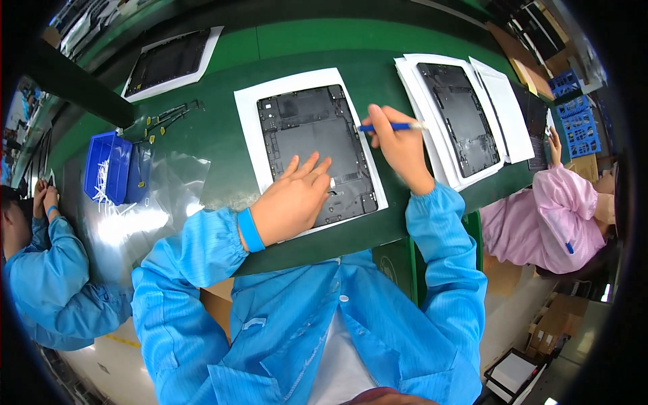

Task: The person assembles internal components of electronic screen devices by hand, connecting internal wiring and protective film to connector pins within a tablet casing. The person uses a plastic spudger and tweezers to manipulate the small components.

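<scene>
A black laptop casing panel lies on white sheets in front of me on the green table. My left hand rests on the panel's lower left part, fingers spread, with a blue band round the wrist. My right hand is closed round a slim blue pen-like tool, held nearly level just above the table. Its left end is at the panel's right edge; whether it touches cannot be made out. Its whitish other end points right.
Another black panel lies on a stack of white sheets to the right, and one more panel at the far left. A blue bin with white strips stands left, near clear plastic bags and small yellow-tagged cables. Co-workers sit on both sides.
</scene>
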Demonstrator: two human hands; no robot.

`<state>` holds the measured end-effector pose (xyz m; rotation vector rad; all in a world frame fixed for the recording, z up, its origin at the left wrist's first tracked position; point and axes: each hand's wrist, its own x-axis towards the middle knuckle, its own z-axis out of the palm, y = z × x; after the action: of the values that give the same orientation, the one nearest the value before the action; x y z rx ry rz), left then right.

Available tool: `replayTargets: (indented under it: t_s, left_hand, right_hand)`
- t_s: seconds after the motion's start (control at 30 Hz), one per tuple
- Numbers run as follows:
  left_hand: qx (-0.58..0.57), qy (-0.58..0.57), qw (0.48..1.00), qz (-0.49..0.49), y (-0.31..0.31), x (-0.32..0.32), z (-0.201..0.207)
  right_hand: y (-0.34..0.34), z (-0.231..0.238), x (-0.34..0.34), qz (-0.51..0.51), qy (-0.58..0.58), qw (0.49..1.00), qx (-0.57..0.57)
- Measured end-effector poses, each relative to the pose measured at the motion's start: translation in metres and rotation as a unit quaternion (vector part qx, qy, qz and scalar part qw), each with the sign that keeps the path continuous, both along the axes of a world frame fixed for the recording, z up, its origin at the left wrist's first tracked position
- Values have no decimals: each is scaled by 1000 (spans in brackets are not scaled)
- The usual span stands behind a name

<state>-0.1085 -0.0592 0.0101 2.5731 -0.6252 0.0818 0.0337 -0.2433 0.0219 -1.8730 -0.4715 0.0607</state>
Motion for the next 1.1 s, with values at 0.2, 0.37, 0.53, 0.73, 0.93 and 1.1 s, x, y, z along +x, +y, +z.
replayTargets:
  t_s: [0.2, 0.37, 0.53, 0.73, 0.93, 1.1]
  left_hand:
    - [5, -7, 1000, -1, -1, -2, -3]
    - [26, -27, 999, 0, -2, -3, -9]
    - [-4, 15, 1000, 7, -2, -1, -3]
    - [8, 6, 1000, 16, -2, -1, 0]
    - [6, -2, 1000, 11, -3, -2, -2]
    - [1, 5, 1000, 11, -3, -3, -1]
  right_hand:
    - [35, -2, 45, -3, -60, 998, -30]
    - [43, -13, 59, 13, -60, 996, -61]
    - [30, -19, 44, 29, -91, 992, -85]
    - [4, -14, 4, 55, -193, 974, -105]
    - [-14, -11, -27, 51, -162, 980, -104]
    - [-33, -13, -51, 50, -154, 983, -92]
